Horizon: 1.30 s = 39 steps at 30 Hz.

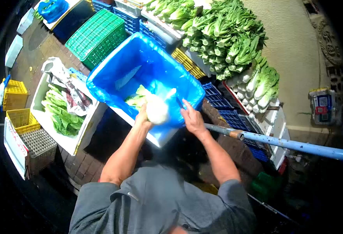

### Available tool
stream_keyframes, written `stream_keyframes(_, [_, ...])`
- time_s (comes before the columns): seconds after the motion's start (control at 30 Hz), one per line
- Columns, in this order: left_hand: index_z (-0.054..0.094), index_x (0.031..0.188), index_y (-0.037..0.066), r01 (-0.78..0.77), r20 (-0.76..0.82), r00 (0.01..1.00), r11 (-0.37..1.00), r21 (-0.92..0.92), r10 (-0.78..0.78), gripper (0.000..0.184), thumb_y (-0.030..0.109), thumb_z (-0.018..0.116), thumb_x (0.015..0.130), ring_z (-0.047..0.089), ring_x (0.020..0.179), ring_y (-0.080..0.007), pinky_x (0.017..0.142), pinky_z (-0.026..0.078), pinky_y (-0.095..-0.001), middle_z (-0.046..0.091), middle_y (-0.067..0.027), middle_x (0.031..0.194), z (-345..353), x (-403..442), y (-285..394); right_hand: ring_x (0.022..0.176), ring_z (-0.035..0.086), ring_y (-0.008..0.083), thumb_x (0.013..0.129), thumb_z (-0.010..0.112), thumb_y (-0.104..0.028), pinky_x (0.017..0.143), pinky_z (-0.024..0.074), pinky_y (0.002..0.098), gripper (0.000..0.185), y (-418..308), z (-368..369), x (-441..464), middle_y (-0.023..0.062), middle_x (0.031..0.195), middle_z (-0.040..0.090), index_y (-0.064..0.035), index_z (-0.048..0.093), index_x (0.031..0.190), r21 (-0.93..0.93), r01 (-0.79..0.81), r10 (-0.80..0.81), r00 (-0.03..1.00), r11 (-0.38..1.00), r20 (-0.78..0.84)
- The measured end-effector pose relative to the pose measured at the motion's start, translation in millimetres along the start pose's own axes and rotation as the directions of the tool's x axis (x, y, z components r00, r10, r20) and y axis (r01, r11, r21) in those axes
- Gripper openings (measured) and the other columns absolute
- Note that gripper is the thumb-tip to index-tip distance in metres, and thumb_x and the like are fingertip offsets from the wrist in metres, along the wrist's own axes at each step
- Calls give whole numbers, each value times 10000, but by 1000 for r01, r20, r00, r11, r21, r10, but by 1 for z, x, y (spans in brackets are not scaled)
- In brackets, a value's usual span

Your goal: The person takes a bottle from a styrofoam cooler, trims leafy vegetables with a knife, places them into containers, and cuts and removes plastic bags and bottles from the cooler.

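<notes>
Holding a cabbage (157, 110) over the lined box (146, 43)

Our left hand (143, 116) is closed round the near left side of the cabbage, fingers curled against it. Our right hand (193, 119), at three o'clock from the cabbage and apart from it, grips what looks like a dark, slim knife (179, 103) between thumb and fingers; blur hides the exact grip. The cabbage sits low over the box's mouth, its pale round body towards us and its green leaves at ten o'clock. Glare washes out its surface. We see a small white scrap (171, 93) at one o'clock from it, but cannot tell whether the two touch.

A blue plastic liner covers the box's inside and folds over its rim, and the white corner of the box shows at six o'clock, below our hands.

Beyond the box, we have a green crate (97, 36) at eleven o'clock and a blue bag (53, 9) farther out between ten and eleven. At nine o'clock a white tub (37, 96) holds leafy greens (55, 111) and crumpled wrapping (71, 86), with a yellow crate (23, 118) past it. Long greens (226, 41) are piled between one and two o'clock, and white-stemmed greens (260, 86) lie between two and three. A pale blue pipe (296, 144) runs out towards four o'clock.
</notes>
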<state>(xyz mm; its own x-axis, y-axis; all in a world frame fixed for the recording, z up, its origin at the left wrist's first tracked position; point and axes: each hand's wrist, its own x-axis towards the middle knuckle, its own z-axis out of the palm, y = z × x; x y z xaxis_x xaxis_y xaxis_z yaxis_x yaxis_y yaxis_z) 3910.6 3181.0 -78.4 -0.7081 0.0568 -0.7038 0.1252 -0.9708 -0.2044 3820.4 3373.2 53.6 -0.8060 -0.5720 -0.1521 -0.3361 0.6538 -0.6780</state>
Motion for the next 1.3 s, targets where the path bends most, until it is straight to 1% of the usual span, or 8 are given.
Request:
stream_keyframes(0.1, [460, 1354, 78, -170, -11, 984, 965, 199, 175, 485, 422, 427, 1015, 576, 1168, -342, 969, 457, -609, 560, -137, 1328, 20, -24, -5, 822, 649, 209, 956, 539, -387, 745, 499, 353, 433, -3, 20, 1, 163, 886, 680, -11, 617, 1156, 330, -378, 328, 924, 865, 198])
stream_keyframes(0.13, [447, 1365, 68, -276, 36, 961, 927, 253, 276, 485, 383, 493, 999, 564, 1186, -341, 1001, 448, -571, 552, -143, 1335, 25, -28, -7, 775, 597, 146, 937, 582, -398, 691, 487, 335, 418, -12, 30, -2, 139, 821, 652, -9, 644, 1074, 366, -316, 295, 949, 876, 112])
stream_keyframes(0.3, [456, 1351, 61, -420, 315, 890, 864, 279, 331, 514, 323, 613, 937, 586, 1137, -312, 998, 466, -493, 585, -142, 1271, 19, -26, -2, 713, 619, 295, 787, 744, -306, 668, 520, 374, 454, -46, 41, -10, 160, 928, 616, -12, 636, 1116, 63, 81, -73, 991, 995, -115])
stream_keyframes(0.47, [434, 1331, 53, -566, 440, 812, 700, 436, 383, 553, 191, 688, 860, 591, 1059, -241, 915, 506, -406, 585, -90, 1195, 23, -32, -4, 773, 580, 342, 777, 733, -184, 700, 477, 393, 342, -39, 58, -19, 170, 882, 575, 12, 623, 1035, 52, 78, -65, 973, 996, -223])
stream_keyframes(0.6, [450, 1277, 23, -617, 461, 785, 574, 538, 413, 528, 83, 700, 816, 607, 977, -199, 846, 516, -332, 600, -89, 1113, 35, -47, -17, 735, 593, 273, 804, 720, -158, 671, 475, 369, 295, -6, 68, -34, 137, 845, 609, 16, 613, 1017, 131, 63, -35, 978, 989, -205])
stream_keyframes(0.73, [448, 1257, 21, -624, 462, 781, 513, 589, 420, 576, 110, 754, 776, 615, 953, -197, 826, 526, -339, 605, -98, 1093, 36, -49, -26, 627, 540, 111, 861, 690, -140, 581, 452, 286, 282, 0, 76, -49, 17, 768, 590, 9, 588, 1077, 308, -185, 250, 950, 933, -186])
stream_keyframes(0.83, [441, 1269, 25, -596, 449, 803, 489, 637, 393, 604, 125, 765, 769, 610, 965, -201, 838, 522, -341, 600, -96, 1108, 31, -44, -29, 598, 530, 92, 872, 675, -141, 565, 443, 247, 273, 5, 82, -59, 9, 776, 594, -12, 582, 1095, 604, -307, 453, 886, 735, -101])
stream_keyframes(1.3, [431, 1323, 39, -557, 479, 826, 558, 615, 297, 613, 109, 743, 800, 595, 1023, -215, 882, 508, -351, 589, -100, 1174, 49, -49, -41, 604, 545, 81, 902, 644, -114, 575, 468, 241, 162, -6, 75, -74, 4, 808, 611, -22, 593, 1026, 592, -232, 462, 845, 772, -271])
